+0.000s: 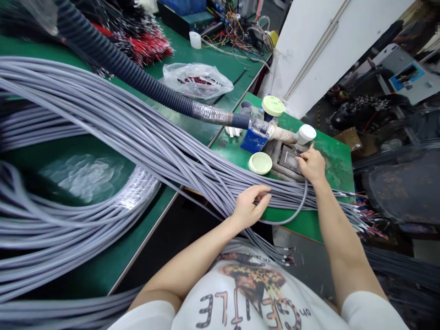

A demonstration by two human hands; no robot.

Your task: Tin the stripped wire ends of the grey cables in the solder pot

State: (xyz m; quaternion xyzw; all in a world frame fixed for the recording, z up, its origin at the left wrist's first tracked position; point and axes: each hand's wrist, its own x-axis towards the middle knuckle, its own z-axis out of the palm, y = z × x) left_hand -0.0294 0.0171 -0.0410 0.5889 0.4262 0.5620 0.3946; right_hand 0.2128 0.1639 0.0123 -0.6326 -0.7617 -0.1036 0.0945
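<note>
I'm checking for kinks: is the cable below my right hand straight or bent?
Bent: the grey cable rises in a rounded curve to your right hand, crossing the straighter bundle; no sharp kink shows.

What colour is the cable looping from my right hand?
The cable is grey, clearest in the head view.

This looks like a wiring workshop: thick bundles of grey cables (103,110) lie across green benches (335,158), their stripped ends (369,217) showing coloured cores. A ribbed hose (127,68), red wires (151,48), a tangle of loose leads (233,25) and small tubs (260,164) crowd the worktops.
</note>
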